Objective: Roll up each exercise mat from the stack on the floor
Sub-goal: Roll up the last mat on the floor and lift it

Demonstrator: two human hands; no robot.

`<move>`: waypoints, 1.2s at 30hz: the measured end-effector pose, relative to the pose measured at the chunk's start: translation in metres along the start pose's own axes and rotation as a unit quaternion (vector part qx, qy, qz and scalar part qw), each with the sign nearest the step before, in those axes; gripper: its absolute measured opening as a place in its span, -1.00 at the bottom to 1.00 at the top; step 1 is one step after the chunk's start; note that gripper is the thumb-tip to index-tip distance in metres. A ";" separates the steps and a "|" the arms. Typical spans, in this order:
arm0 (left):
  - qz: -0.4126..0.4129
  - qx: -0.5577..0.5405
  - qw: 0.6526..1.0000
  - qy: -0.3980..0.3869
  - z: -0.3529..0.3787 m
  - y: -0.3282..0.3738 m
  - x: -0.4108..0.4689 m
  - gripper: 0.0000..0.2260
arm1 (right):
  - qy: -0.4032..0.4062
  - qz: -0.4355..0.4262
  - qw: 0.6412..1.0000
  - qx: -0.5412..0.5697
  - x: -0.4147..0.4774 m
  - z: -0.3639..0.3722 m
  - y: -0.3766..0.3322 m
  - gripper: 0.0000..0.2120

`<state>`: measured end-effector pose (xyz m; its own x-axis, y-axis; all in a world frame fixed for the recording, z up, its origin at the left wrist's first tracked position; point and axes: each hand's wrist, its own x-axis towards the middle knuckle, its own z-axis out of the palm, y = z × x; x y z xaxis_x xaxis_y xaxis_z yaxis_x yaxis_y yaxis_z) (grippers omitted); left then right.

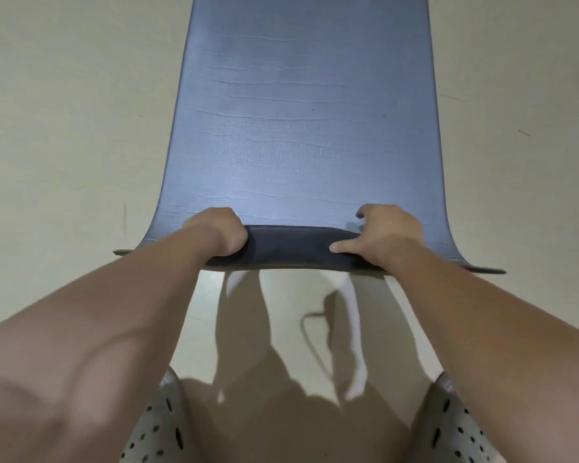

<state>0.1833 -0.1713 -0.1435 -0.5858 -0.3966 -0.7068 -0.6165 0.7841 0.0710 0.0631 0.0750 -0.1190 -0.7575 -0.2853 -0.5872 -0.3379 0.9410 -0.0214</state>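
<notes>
Blue exercise mat (301, 128) lies on pale floor (64, 128). Your left hand (219, 232) and right hand (386, 235) grasp its folded near edge.

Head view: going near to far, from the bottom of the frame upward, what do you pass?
Grey shoes → floor with shadows → folded near edge, gripped by left hand and right hand → flat stretch of the blue mat.

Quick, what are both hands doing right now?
Left hand: grips the folded-over near edge of the blue foam exercise mat.
Right hand: grips the same edge, thumb on the dark flap.
</notes>
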 end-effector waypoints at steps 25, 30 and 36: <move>0.181 0.170 0.938 0.242 0.101 0.032 -0.030 -0.26 | 0.099 -0.148 0.966 -0.187 -0.010 0.103 -0.024 -0.28; 0.173 0.197 0.934 0.243 0.092 0.029 -0.007 -0.44 | 0.120 -0.182 0.957 -0.189 -0.005 0.100 -0.006 -0.29; 0.161 0.175 0.956 0.173 0.070 0.037 -0.002 -0.67 | 0.087 -0.188 0.963 -0.171 -0.003 0.091 -0.010 -0.24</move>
<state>0.1982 -0.1085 -0.1888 -0.8918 -0.1945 -0.4084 -0.1965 0.9798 -0.0376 0.1193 0.0826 -0.1908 -0.6169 -0.6488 -0.4454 -0.7488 0.6582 0.0784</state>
